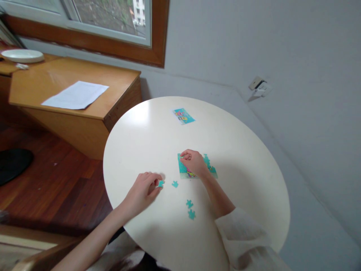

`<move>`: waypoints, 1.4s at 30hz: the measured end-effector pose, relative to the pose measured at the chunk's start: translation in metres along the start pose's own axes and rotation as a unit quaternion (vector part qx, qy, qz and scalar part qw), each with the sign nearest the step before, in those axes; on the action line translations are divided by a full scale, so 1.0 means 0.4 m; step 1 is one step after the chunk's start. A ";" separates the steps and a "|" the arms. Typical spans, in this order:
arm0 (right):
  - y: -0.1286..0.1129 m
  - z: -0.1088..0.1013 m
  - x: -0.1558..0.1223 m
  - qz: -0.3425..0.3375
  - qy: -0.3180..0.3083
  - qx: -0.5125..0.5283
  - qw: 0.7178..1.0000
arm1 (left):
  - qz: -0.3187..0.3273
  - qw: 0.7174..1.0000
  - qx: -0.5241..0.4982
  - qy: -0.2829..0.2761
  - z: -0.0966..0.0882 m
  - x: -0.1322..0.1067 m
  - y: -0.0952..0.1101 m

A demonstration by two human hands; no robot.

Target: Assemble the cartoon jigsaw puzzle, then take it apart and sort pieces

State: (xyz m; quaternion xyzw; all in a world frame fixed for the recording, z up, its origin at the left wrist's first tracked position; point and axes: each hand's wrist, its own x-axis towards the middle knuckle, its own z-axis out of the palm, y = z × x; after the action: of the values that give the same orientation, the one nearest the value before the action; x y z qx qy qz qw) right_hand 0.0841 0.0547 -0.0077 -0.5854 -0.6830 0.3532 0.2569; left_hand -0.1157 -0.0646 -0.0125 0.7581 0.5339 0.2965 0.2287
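Between thumb and fingers my left hand (145, 187) pinches a teal jigsaw puzzle piece (161, 183) just above the table. My right hand (194, 162) is closed over a partly assembled jigsaw puzzle (211, 171), teal with pink and yellow parts. Its fingertips are at the puzzle's upper left corner; whether a piece is between them is hidden. One loose puzzle piece (175, 184) lies between my hands. Nearer to me are another teal piece (189, 203) and, just below it, one more piece (191, 214).
All this lies on a round white table (135, 146). A colourful picture card (184, 116) rests towards its far side. To the left stands a wooden desk (118, 75) bearing a white sheet of paper (76, 95). A plug sits in a wall socket (259, 86) at right.
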 end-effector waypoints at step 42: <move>0.010 0.000 -0.014 -0.109 0.052 -0.012 0.993 | 0.012 1.000 -0.001 0.020 -0.001 0.001 0.001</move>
State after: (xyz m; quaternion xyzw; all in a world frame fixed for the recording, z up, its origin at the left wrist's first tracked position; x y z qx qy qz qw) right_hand 0.0876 0.0494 -0.0104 -0.5281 -0.7326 0.2842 0.3220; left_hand -0.1155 -0.0645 -0.0120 0.7581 0.5289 0.3148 0.2156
